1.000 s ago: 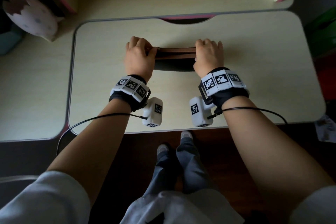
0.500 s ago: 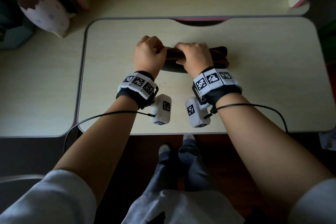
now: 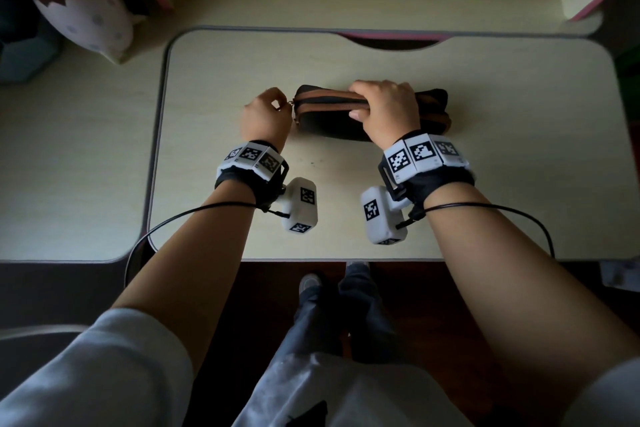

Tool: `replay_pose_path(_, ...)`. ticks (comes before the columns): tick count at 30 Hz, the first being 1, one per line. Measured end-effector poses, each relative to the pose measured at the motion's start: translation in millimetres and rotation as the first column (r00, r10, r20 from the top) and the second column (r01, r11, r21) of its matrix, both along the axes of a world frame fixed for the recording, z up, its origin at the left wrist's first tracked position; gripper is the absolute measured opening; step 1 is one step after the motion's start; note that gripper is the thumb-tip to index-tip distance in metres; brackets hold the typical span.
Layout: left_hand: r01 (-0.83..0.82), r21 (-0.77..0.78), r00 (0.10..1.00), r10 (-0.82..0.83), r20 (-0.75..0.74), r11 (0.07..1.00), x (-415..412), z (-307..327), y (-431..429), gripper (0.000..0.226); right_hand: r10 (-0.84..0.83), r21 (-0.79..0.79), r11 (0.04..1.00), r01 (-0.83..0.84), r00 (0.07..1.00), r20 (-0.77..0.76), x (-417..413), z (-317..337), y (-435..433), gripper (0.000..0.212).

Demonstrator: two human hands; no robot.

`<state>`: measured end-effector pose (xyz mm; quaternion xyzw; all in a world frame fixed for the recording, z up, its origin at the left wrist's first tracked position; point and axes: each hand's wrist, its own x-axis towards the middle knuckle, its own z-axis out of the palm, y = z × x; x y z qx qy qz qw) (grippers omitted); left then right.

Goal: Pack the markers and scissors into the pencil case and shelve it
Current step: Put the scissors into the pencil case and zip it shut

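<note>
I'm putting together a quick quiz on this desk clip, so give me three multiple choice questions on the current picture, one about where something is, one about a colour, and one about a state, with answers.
1. Where does the pencil case lie?
A. on the desk
B. on the shelf
C. on the person's lap

2. What colour is the trim along the case's zipper?
A. green
B. brown
C. white

3. What is the left hand doing?
A. lying flat on the desk
B. pinching the zipper pull at the case's left end
C. holding scissors

Answers:
1. A, the case rests on the desk top in front of the person, under the right hand.
2. B, brown bands run along the dark case.
3. B, the fingertips meet at the small pull by the case's end, while the right hand clamps the case from above.
</note>
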<state>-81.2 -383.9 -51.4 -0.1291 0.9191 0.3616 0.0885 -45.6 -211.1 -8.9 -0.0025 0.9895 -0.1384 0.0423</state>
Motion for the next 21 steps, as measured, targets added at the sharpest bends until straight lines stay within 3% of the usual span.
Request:
replay_pose_path(10, 0.02, 0.022, 0.997, -0.022, 0.079, 1.0, -2.2, -4.2, 1.7, 0.019, -0.011, 0.006, 1.0, 0.011, 1.0, -0.012, -0.2, -4.0, -1.6, 0.025)
replay_pose_path(16, 0.102, -0.151, 0.995, -0.104, -0.007, 0.983, 1.3, 4.1, -3.4, 0.021, -0.017, -0.123, 0.992, 0.015, 1.0, -0.017, 6.2, 1.8, 4.2, 0.03)
replay_pose_path(19, 0.157, -0.163, 0.984, -0.169, -0.063, 0.974, 4.9, 5.7, -3.7, 0.023, -0.032, -0.238, 0.971, 0.02, 0.998, -0.045, 13.7, 9.3, 8.5, 0.035)
replay_pose_path(21, 0.204, -0.153, 0.97, -0.22, -0.102, 0.967, 7.8, 9.7, -3.3, 0.031, -0.045, -0.219, 0.975, 0.029, 0.996, -0.071, 19.4, 11.3, 14.0, 0.037)
